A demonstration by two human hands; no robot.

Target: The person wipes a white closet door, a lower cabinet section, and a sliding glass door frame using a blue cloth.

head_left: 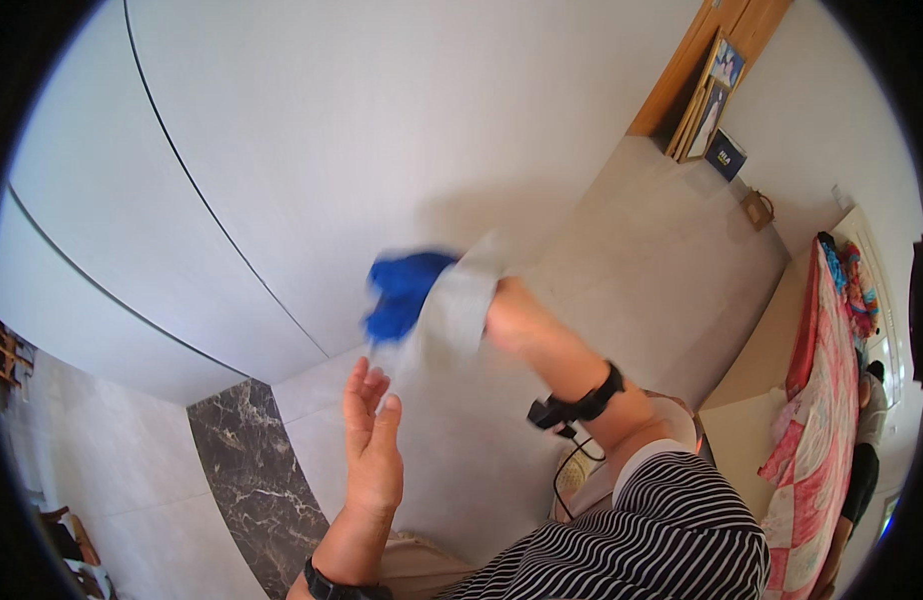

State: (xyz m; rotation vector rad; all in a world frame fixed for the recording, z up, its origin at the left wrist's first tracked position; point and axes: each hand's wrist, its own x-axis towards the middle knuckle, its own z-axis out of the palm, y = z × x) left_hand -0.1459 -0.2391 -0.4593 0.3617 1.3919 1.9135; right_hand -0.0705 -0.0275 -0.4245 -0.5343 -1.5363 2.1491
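My right hand (502,312) reaches into the wide pale grey part of a blue-and-grey item (450,318) that looks like a loose glove with a broad cuff. Its blue end (410,290) points left, toward the white panel, and is smeared by motion. The fingers of that hand are hidden inside or behind it. Just below the grey part is my left hand (372,420), palm turned up and fingers spread, with nothing held in it. Whether its fingertips touch the grey edge I cannot tell.
A large white panel (312,130) with dark seams stands ahead. On the right, a pink patterned quilt (817,440) covers a bed. Framed photos (704,115) and a small brown bag (758,208) sit at the far right. A dark marbled strip (247,460) crosses the floor.
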